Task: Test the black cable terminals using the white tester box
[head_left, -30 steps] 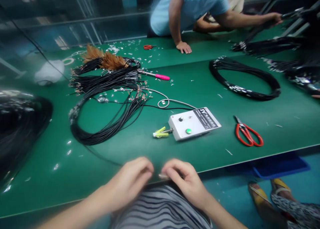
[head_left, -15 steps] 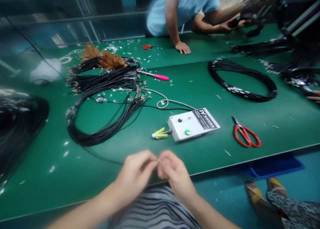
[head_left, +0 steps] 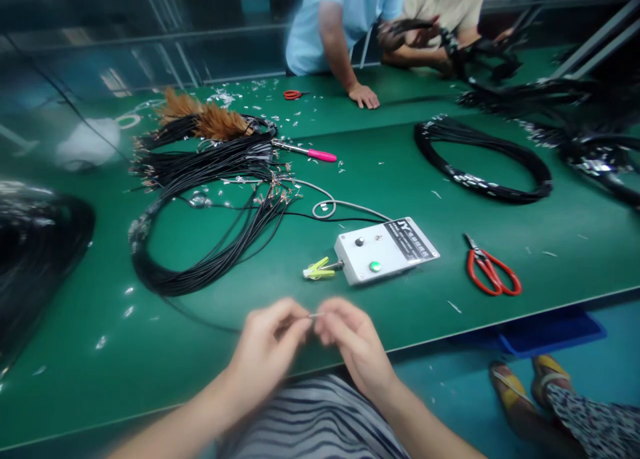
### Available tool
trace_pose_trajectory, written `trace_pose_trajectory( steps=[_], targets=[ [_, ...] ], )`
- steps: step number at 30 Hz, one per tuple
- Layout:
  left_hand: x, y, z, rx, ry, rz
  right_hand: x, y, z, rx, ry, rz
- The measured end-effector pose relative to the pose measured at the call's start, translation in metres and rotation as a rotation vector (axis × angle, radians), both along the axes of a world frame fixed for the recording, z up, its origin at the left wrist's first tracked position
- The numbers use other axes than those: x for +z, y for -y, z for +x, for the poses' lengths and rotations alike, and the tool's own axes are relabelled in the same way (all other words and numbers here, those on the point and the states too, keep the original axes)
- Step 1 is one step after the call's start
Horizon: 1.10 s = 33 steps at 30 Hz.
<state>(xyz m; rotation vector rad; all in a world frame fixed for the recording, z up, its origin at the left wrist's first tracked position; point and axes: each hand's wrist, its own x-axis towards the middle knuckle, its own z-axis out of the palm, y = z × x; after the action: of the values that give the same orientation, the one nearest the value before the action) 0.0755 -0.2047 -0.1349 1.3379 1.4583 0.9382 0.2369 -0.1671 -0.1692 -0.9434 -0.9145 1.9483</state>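
Note:
My left hand (head_left: 274, 335) and my right hand (head_left: 353, 332) meet above the front edge of the green table, fingertips pinched. A thin cable end (head_left: 314, 315), pale and slightly blurred, spans the small gap between them, gripped from both sides. A single black cable (head_left: 200, 320) runs from the left hand back to a coil of black cables (head_left: 173, 282) with bare copper ends. Just beyond my hands sits a grey control box (head_left: 387, 249) with a green button, a black knob and a yellow-green clip (head_left: 319, 269) at its left side.
Red-handled scissors (head_left: 493, 269) lie to the right of the box. A pink-handled tool (head_left: 320, 155) lies behind it. Another black cable coil (head_left: 485, 159) rests at the right. Across the table (head_left: 375, 179) a person's hand (head_left: 364, 95) leans on the surface; a second person handles black cables.
My hands have drawn slightly apart and up, so more of the pale cable end shows between the fingertips. Across the table, the second person's arms and black cables have shifted.

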Motion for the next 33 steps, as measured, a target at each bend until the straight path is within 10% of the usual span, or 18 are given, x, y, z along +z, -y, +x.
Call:
trace_pose_trajectory(
  steps=[17,24,33],
  targets=[
    [0.006,0.004,-0.006,-0.115,-0.051,0.050,0.007,-0.029,0.013,0.436,-0.050,-0.230],
    [0.001,0.007,-0.004,-0.064,0.058,-0.062,0.019,-0.025,0.007,0.319,0.054,0.109],
    [-0.001,0.005,-0.003,-0.028,0.212,-0.173,0.009,-0.028,0.005,0.331,0.002,0.017]
  ],
)
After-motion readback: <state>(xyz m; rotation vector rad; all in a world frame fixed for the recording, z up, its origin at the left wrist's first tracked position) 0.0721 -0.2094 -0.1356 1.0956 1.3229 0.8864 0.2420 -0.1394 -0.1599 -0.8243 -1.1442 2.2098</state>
